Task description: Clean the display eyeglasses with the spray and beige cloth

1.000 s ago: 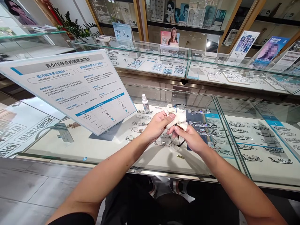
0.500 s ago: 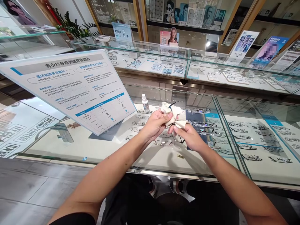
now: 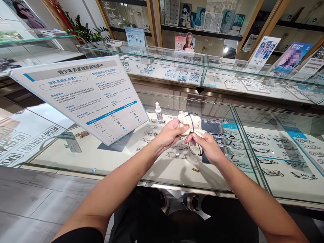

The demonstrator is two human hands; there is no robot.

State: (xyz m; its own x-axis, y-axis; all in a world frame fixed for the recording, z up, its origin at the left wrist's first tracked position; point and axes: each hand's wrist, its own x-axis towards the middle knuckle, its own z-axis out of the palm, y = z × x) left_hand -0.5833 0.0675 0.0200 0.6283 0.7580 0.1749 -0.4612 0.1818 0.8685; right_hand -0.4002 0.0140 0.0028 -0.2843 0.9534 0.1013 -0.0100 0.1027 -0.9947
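My left hand (image 3: 170, 135) is closed, thumb on top, on a cream wiping cloth (image 3: 196, 123). The cloth is bunched around part of a pair of dark-framed eyeglasses (image 3: 196, 149). One temple arm rises across the cloth, and a rim hangs below my fingers. Gripping the eyeglasses near the middle, with an edge of the cloth, is my right hand (image 3: 208, 145), its thumb and fingers pinched. The lens inside the cloth is hidden. Both hands are above the glass display counter (image 3: 162, 172).
A small white bottle (image 3: 158, 113) stands on the counter beyond my left hand. A large printed sign (image 3: 83, 98) leans at the left. Rows of spectacles (image 3: 273, 172) lie under the glass. A small gold-coloured piece (image 3: 195, 169) shows near the front.
The eyeglasses have turned in my hands, and the temple arm now crosses over the cloth. The cloth is spread flatter behind it. The camera view has shifted slightly.
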